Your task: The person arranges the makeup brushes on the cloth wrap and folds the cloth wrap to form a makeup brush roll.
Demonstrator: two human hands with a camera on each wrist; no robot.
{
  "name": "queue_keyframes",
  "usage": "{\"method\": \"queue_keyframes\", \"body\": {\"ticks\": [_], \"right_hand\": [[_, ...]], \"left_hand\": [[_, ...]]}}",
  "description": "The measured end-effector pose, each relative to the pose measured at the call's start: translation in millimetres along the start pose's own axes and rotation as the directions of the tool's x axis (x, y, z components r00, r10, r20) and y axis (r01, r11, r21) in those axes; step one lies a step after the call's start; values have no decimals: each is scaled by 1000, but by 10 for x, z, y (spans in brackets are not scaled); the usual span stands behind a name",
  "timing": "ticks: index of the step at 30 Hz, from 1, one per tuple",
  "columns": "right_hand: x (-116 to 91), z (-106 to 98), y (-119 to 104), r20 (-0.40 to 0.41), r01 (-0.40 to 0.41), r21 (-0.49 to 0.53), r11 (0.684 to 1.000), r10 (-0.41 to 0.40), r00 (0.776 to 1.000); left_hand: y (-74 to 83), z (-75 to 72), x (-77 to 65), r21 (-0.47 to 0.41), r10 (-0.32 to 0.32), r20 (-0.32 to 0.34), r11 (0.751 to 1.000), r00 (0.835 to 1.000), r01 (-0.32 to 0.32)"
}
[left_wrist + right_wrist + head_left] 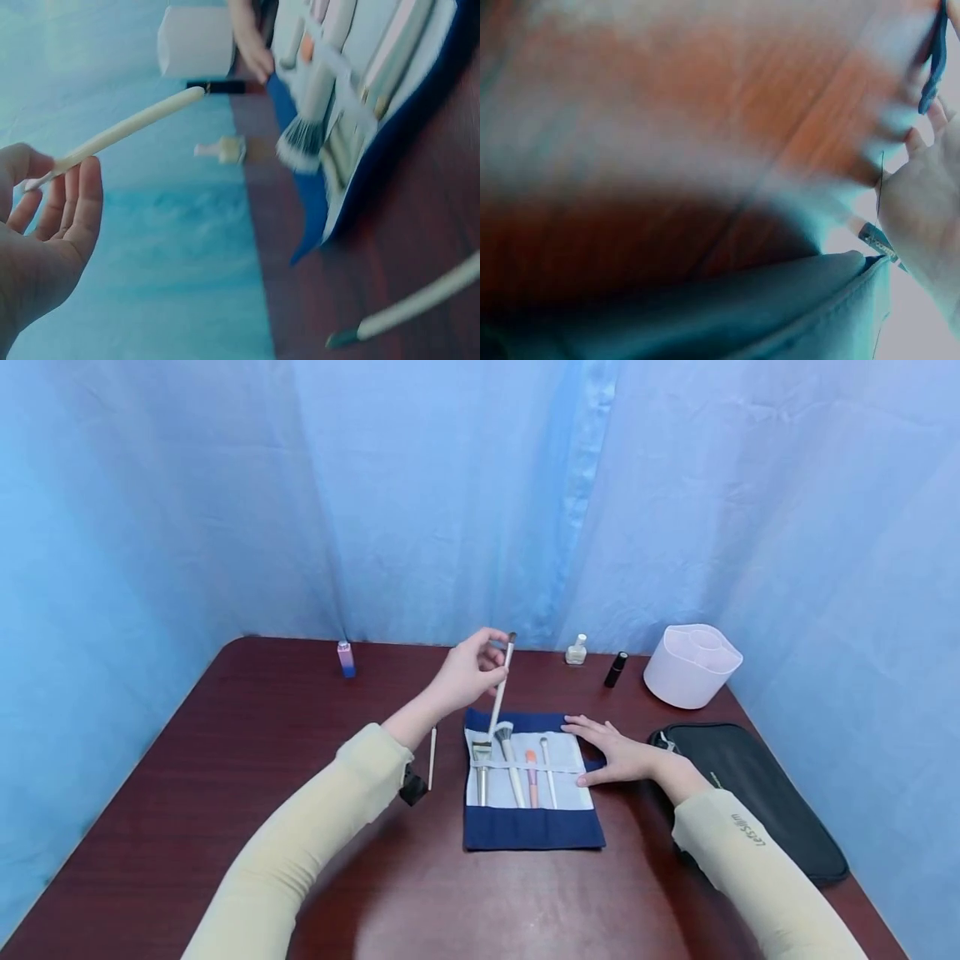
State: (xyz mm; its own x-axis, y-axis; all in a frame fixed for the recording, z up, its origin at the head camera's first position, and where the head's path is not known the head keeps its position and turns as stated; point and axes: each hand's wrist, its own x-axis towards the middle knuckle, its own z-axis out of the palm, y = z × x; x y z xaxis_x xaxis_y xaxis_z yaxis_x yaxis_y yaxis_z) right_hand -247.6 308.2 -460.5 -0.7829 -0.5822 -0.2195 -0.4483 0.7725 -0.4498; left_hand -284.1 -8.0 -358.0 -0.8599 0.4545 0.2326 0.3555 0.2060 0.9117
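Observation:
My left hand (472, 672) pinches a slim white-handled makeup brush (502, 681) near its brown bristles. The brush's handle slants down over the top of a navy and white brush roll (534, 839). Strapped in the roll are a flat-headed brush (482, 781), a fan-shaped brush (512, 768), a pink brush (532, 781) and a thin white brush (549, 772). Spread along the roll's right edge, my right hand (618, 756) has its thumb and fingers resting at the cloth. Another thin brush (420, 304) lies on the table left of the roll.
A black zip case (765, 802) lies under my right forearm. At the back right stand a white container (686, 672), a black tube (616, 670) and a nail polish bottle (576, 652). A pink-and-blue bottle (346, 660) is at the back left. Blue curtains (450, 502) surround the table.

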Motion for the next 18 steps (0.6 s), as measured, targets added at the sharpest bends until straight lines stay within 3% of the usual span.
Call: {"method": "queue_keyframes", "body": {"ticks": [5,9,18], "right_hand": [[14,11,23,9,6,5,1000,-6,1000],[37,13,26,8,8,13,1000,-8,1000],[52,37,4,13,-12,10,1000,12,1000]], "left_hand": [[-86,283,77,-86,-1,-34,996,999,-2],[-153,475,133,-104,-2,-45,995,999,-3],[-285,727,231,-206,-65,-51,977,997,54]]}}
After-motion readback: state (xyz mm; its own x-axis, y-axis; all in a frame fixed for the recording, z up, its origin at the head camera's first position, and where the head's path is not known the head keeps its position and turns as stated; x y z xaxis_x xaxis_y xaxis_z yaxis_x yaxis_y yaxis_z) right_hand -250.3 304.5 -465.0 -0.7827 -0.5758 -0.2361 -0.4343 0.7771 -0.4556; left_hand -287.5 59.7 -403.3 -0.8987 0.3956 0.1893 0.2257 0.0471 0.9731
